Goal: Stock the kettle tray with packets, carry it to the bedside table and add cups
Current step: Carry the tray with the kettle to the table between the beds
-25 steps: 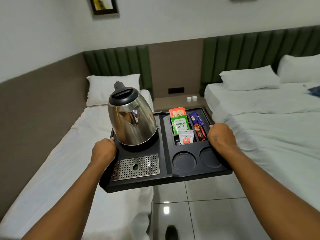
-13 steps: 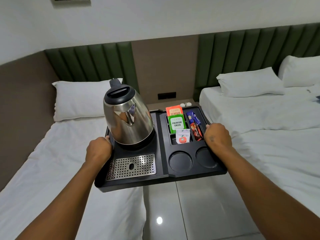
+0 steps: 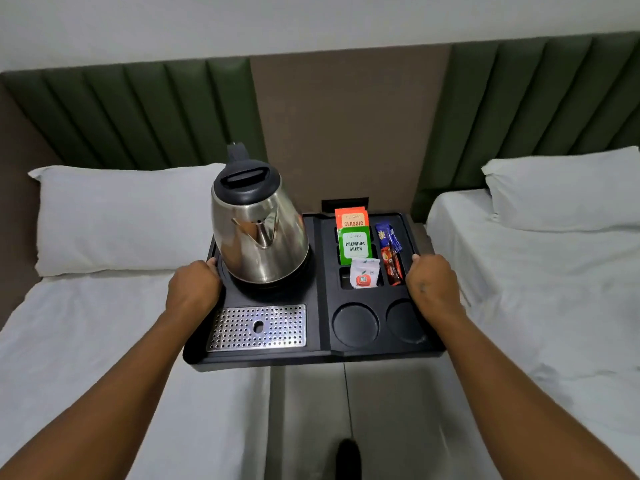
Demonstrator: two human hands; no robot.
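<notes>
I hold a black kettle tray (image 3: 322, 351) in the air between two beds. My left hand (image 3: 192, 289) grips its left edge and my right hand (image 3: 431, 287) grips its right edge. A steel kettle (image 3: 258, 233) with a black lid stands on the tray's left half, behind a perforated metal drip plate (image 3: 258, 327). The right half holds an orange tea packet (image 3: 352, 219), a green tea packet (image 3: 355, 245), a white sachet (image 3: 363, 277) and blue and red stick sachets (image 3: 390, 252). Two round cup recesses (image 3: 355, 325) hold nothing. The bedside table is hidden behind the tray.
A white bed with a pillow (image 3: 117, 216) lies at the left, and another bed with a pillow (image 3: 568, 188) at the right. Green padded headboards (image 3: 145, 112) and a brown wall panel (image 3: 346, 126) stand behind. Grey floor tiles (image 3: 311, 420) run between the beds.
I have walked forward with the tray toward the wall between the beds. The small white items on the bedside table are now hidden behind the tray. Both hands keep their grip.
</notes>
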